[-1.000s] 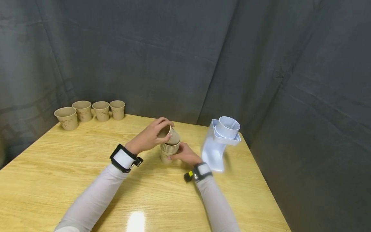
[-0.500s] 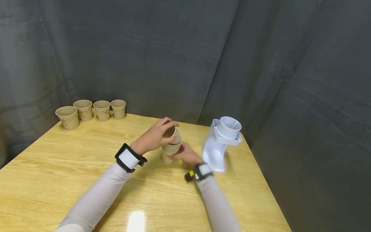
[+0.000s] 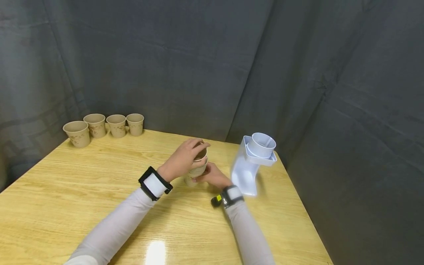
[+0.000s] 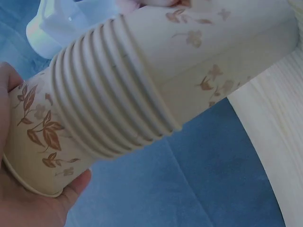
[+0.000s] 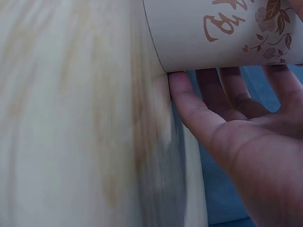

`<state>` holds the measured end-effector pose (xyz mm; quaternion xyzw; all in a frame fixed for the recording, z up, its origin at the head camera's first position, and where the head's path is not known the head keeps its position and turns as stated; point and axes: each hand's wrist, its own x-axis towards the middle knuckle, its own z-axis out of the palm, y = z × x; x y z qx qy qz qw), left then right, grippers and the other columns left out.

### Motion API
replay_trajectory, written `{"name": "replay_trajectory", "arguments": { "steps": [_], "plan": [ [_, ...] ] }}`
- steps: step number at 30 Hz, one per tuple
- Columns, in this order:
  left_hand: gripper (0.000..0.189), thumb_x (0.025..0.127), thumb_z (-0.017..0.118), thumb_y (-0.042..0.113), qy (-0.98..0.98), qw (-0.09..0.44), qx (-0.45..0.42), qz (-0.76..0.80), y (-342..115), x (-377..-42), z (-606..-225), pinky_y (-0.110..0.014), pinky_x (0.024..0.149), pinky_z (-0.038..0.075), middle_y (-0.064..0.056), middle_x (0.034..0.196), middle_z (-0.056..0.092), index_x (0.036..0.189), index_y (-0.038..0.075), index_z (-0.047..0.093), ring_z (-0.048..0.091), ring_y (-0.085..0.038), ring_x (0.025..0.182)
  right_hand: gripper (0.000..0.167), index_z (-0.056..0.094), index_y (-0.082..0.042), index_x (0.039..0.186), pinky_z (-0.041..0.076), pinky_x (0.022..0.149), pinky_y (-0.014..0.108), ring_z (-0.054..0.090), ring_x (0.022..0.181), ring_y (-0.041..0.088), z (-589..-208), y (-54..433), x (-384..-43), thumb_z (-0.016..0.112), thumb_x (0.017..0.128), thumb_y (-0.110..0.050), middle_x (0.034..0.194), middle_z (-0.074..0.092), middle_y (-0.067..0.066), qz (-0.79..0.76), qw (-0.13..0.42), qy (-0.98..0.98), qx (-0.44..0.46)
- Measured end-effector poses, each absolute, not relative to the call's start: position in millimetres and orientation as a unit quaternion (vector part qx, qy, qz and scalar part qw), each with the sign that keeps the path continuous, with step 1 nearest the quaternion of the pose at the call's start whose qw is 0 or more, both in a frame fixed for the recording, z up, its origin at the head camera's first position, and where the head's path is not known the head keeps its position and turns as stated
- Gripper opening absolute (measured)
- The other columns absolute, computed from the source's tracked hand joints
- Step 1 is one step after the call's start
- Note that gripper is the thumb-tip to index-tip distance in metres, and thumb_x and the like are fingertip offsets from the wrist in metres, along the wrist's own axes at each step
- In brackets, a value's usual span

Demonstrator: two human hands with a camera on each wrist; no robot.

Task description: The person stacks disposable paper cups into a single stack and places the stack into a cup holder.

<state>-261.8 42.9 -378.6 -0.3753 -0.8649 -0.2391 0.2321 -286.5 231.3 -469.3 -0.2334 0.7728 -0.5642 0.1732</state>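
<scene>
A stack of beige paper cups (image 3: 197,171) with brown leaf prints stands on the wooden table. My left hand (image 3: 180,161) grips the topmost paper cup (image 4: 45,137) near its rim, thumb on one side and fingers on the other. In the left wrist view this cup's body rises above several stacked rims (image 4: 106,87), its lower part hidden inside them. My right hand (image 3: 215,176) holds the stack low from the right side. In the right wrist view, its thumb (image 5: 187,97) touches the lower wall of the printed cup (image 5: 213,38), close to the table.
Several separate paper cups (image 3: 116,127) stand upright along the table's far left edge. A white plastic stand (image 3: 245,176) with a round white cup-like part (image 3: 261,145) on top is right of my hands. Dark curtains (image 3: 165,66) rise behind the table (image 3: 82,187).
My left hand has shifted slightly right, and the topmost cup has turned from tilted to more upright over the stack. My right hand has stayed on the stack.
</scene>
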Motion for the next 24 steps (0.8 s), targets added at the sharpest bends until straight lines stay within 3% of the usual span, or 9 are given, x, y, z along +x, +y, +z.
{"name": "replay_trajectory", "arguments": {
  "steps": [9, 16, 20, 24],
  "plan": [
    [0.052, 0.095, 0.056, 0.043, -0.902, 0.214, -0.348, -0.141, 55, -260, -404, -0.043, 0.098, 0.047, -0.016, 0.122, 0.057, 0.133, 0.007, 0.055, 0.056, -0.031, 0.111, 0.042, 0.069, -0.017, 0.112, 0.048, 0.096, 0.037, 0.063, 0.105, 0.018, -466, 227, -287, 0.083, 0.074, -0.023, 0.114, 0.07, -0.002, -0.524, 0.149, 0.803, -0.242],
    [0.053, 0.093, 0.056, 0.044, -0.904, 0.221, -0.336, -0.146, 57, -260, -407, -0.041, 0.096, 0.048, -0.015, 0.119, 0.058, 0.131, 0.007, 0.056, 0.055, -0.029, 0.106, 0.041, 0.068, -0.015, 0.113, 0.049, 0.094, 0.036, 0.064, 0.104, 0.018, -465, 227, -287, 0.081, 0.075, -0.02, 0.114, 0.069, 0.001, -0.529, 0.157, 0.799, -0.237],
    [0.052, 0.095, 0.056, 0.042, -0.895, 0.173, -0.351, -0.214, 50, -262, -406, -0.044, 0.1, 0.045, -0.015, 0.126, 0.055, 0.133, 0.008, 0.054, 0.053, -0.03, 0.115, 0.037, 0.068, -0.012, 0.111, 0.05, 0.093, 0.034, 0.063, 0.103, 0.018, -468, 228, -289, 0.08, 0.076, -0.017, 0.113, 0.069, 0.002, -0.533, 0.154, 0.797, -0.239],
    [0.047, 0.098, 0.049, 0.045, -0.874, 0.101, -0.367, -0.301, 34, -269, -405, -0.046, 0.107, 0.04, -0.009, 0.137, 0.05, 0.134, 0.016, 0.053, 0.046, -0.027, 0.129, 0.044, 0.064, -0.012, 0.117, 0.05, 0.094, 0.034, 0.063, 0.105, 0.018, -469, 231, -288, 0.081, 0.077, -0.016, 0.116, 0.068, 0.005, -0.542, 0.156, 0.79, -0.24]
  ]
}}
